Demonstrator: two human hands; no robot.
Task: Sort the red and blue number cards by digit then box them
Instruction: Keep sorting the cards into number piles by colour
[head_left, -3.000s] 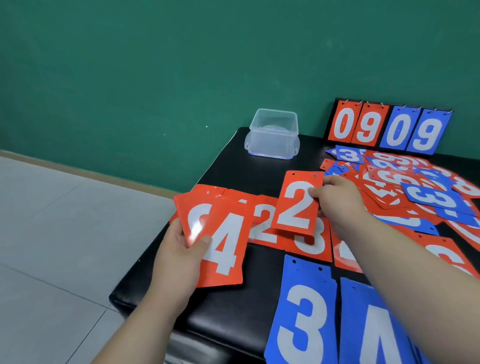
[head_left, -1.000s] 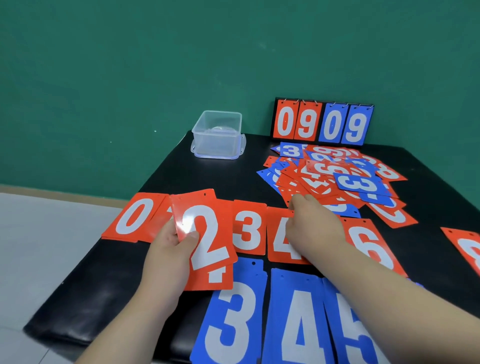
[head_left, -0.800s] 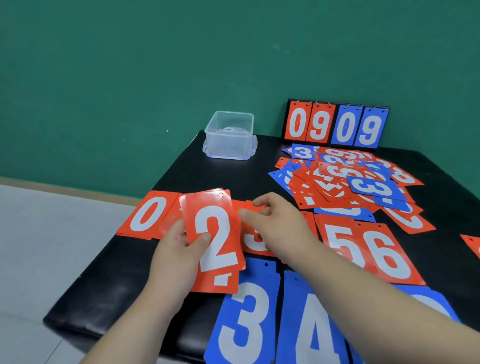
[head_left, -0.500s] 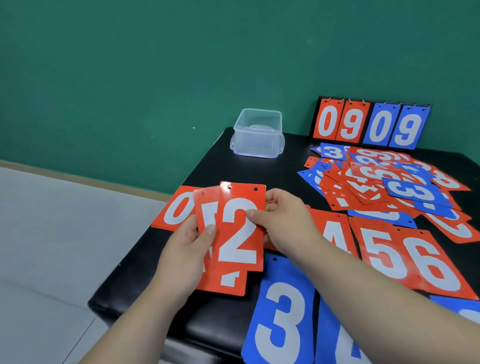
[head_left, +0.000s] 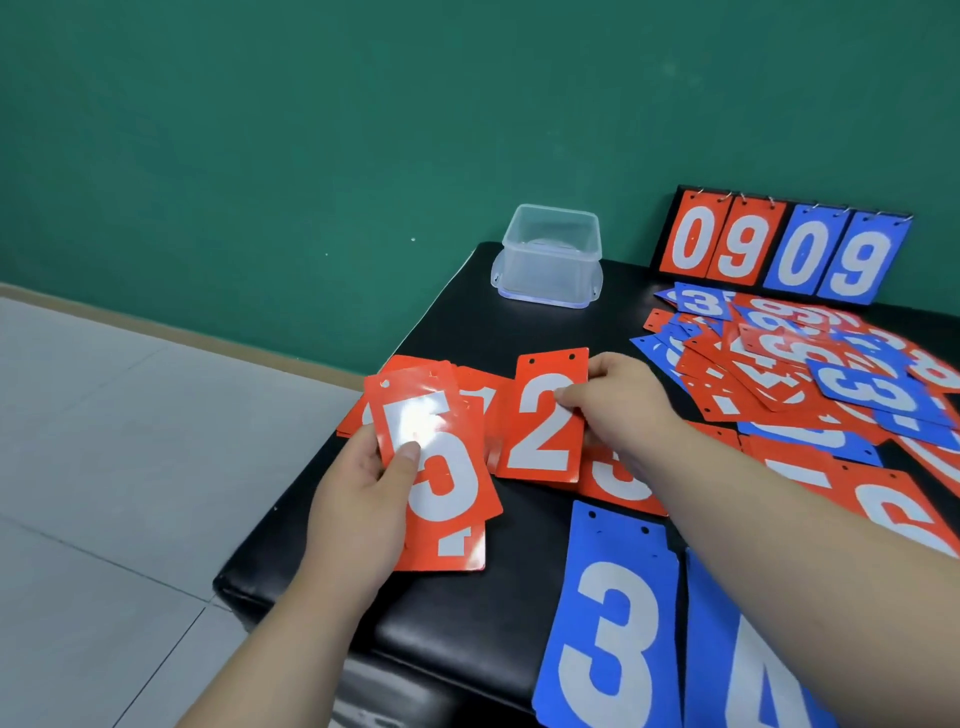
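I read 0, 9, 0, 9 on the scoreboard. My left hand holds a red 5 card, my right hand a red 2 card; the near blue card shows 3.

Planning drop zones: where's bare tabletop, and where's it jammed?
Bare tabletop between the clear plastic box and the red 2 card; also the front-left corner, between the left hand and the blue 3 card. Jammed: the loose card heap below the scoreboard.

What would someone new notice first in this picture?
Mid-table, the left hand grips a red stack topped by a 5 while the right hand pinches a red 2 card. Behind, a jumbled card heap lies at right, a clear box left of it by the green wall.
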